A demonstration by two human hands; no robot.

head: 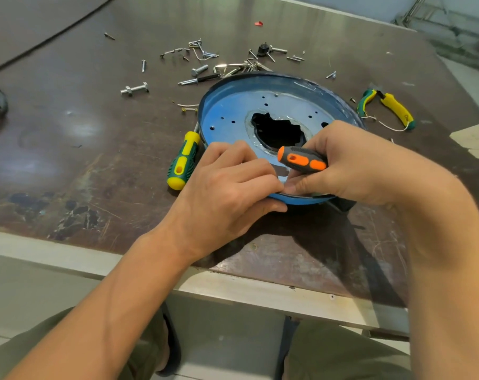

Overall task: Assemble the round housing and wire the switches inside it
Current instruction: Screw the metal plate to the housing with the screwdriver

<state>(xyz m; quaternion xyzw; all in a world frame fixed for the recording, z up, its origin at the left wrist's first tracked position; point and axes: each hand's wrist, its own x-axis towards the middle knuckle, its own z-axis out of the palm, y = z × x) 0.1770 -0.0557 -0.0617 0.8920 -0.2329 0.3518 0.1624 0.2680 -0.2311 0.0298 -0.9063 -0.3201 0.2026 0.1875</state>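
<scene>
Head view looks down on a dark brown table point(68, 138), scuffed and scratched, with worn patches near its front and a pale metal strip point(41, 250) along the near edge; beyond the far right corner I see light flooring and a metal frame point(436, 17). The blue round housing point(227, 105) lies flat near the middle of the table, open side up, with small holes in its floor and a ragged dark opening at the centre. My left hand point(227, 185) sits on the near rim, fingers curled over the edge and thumb under it, gripping the rim; my right hand point(351, 165) has its fingers wrapped round the handle of an orange screwdriver point(301, 160) held over the housing, its tip hidden behind the hands; the two hands touch at the fingertips. A green and yellow screwdriver point(183, 160) lies just beside the housing's left rim; yellow-handled pliers point(386, 105) lie to its right; loose screws and bolts point(205, 67) are scattered behind it; paper scraps point(474, 138) sit at the right edge.
</scene>
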